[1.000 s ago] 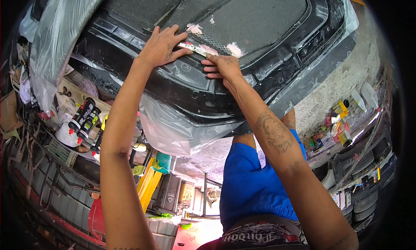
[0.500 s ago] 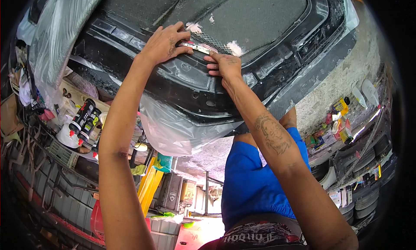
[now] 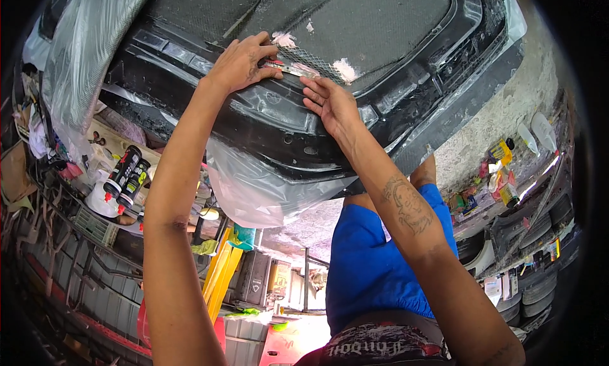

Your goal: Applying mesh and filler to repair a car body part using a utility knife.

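A large black panel (image 3: 301, 122) with a raised, moulded rim and a mesh-textured middle lies in front of me. My left hand (image 3: 244, 63) is closed at the inner edge of its rim, pinching a thin, narrow silvery strip (image 3: 295, 69) with a red part near my fingers. The strip runs to the right along a piece of wire mesh (image 3: 317, 60). Pinkish-white filler patches (image 3: 344, 70) cling to the mesh's ends. Near the strip's right end, my right hand (image 3: 333, 104) has its fingers apart. Whether its fingertips still touch the strip, I cannot tell.
Clear plastic sheeting (image 3: 254, 188) hangs under the panel's near edge, with more sheeting (image 3: 95, 55) at the left. Black bottles (image 3: 127, 176) with red tips stand on a cluttered bench at lower left. Various packages (image 3: 501, 169) lie on the right.
My right hand has let go its pinch on the strip's right end, turned palm upward and shifted slightly down. My left hand has stayed in place with the strip.
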Motion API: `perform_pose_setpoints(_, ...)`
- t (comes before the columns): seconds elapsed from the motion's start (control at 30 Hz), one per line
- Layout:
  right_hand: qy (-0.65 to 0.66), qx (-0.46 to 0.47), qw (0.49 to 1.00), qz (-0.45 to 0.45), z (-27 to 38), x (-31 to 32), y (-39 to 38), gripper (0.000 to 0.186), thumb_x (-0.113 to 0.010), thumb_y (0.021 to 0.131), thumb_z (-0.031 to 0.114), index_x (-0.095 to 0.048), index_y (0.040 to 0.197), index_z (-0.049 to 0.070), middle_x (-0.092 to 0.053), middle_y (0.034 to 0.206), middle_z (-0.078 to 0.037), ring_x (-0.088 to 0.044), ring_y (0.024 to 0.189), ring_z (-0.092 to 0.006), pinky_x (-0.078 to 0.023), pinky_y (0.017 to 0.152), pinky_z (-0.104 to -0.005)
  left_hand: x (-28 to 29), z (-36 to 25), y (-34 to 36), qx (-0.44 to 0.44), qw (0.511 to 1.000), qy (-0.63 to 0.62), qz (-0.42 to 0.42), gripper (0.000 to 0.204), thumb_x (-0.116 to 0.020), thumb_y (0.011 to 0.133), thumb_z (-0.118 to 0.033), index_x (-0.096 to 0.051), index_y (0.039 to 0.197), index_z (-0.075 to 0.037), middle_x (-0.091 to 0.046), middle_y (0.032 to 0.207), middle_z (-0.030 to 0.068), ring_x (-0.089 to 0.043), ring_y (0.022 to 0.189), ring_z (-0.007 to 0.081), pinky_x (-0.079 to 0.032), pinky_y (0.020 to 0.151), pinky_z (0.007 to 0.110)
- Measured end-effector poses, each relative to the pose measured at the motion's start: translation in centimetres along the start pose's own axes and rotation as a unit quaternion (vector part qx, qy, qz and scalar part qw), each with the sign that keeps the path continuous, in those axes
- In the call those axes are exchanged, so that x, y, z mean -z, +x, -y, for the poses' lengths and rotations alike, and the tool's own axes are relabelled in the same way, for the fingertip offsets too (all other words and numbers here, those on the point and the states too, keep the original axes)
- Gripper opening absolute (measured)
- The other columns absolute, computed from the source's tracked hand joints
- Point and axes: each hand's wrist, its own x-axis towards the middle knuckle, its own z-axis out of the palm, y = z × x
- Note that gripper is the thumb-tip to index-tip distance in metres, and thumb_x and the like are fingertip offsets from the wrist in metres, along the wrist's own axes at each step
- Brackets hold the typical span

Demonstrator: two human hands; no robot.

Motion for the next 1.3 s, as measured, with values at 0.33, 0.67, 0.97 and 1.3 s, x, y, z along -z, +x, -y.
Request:
perform_pose_setpoints(0.33,0.015,0.003,0.999,0.049,-0.8,0.3,-2.1,0.027,-0.059,0.097,0.019,-0.059,0.116,0.0,-0.072,0.107,-0.013,-0.067,0.077,-0.0173,-0.057,0.068,-0.0319,0.5,0.4,-0.2,-0.022,1.0,-0.006,-0.007,0.039,-0.074,0.084,-0.041,-0.069,0.1,-0.006,-0.06,0.104,0.0092,-0.061,0.097,0.0313,-0.048,0.083,0.042)
perform_pose_setpoints(0.67,-0.475,0.441,0.761,0.015,4.9,3.6,-0.1,0.022,-0.075,0.085,0.011,-0.073,0.105,0.002,-0.067,0.095,-0.008,-0.061,0.075,-0.0159,-0.049,0.069,-0.0283,2.8,-0.9,-0.6,-0.005,0.998,-0.05,0.029,0.039,-0.063,0.095,-0.037,-0.071,0.1,0.001,-0.063,0.099,0.0162,-0.063,0.093,0.0353,-0.049,0.081,0.041)
perform_pose_setpoints(0.97,-0.298,0.119,0.939,0.123,6.4,3.3,-3.8,0.038,-0.071,0.094,0.022,-0.066,0.12,-0.005,-0.072,0.094,-0.004,-0.066,0.085,-0.0125,-0.052,0.084,-0.0255,-7.4,-17.2,-3.8,0.294,0.839,-0.333,-0.315,0.034,-0.072,0.091,-0.028,-0.06,0.11,-0.003,-0.059,0.097,0.0134,-0.06,0.093,0.0257,-0.048,0.083,0.036)
perform_pose_setpoints(1.3,-0.609,0.182,0.76,0.138,9.1,2.1,-1.6,0.032,-0.058,0.1,0.024,-0.065,0.117,-0.002,-0.069,0.087,-0.007,-0.068,0.074,-0.0145,-0.054,0.059,-0.0269,-11.3,-28.3,-0.4,0.381,0.609,-0.499,-0.486,0.032,-0.067,0.094,-0.016,-0.055,0.121,-0.001,-0.057,0.104,0.0134,-0.061,0.087,0.0263,-0.051,0.078,0.036)
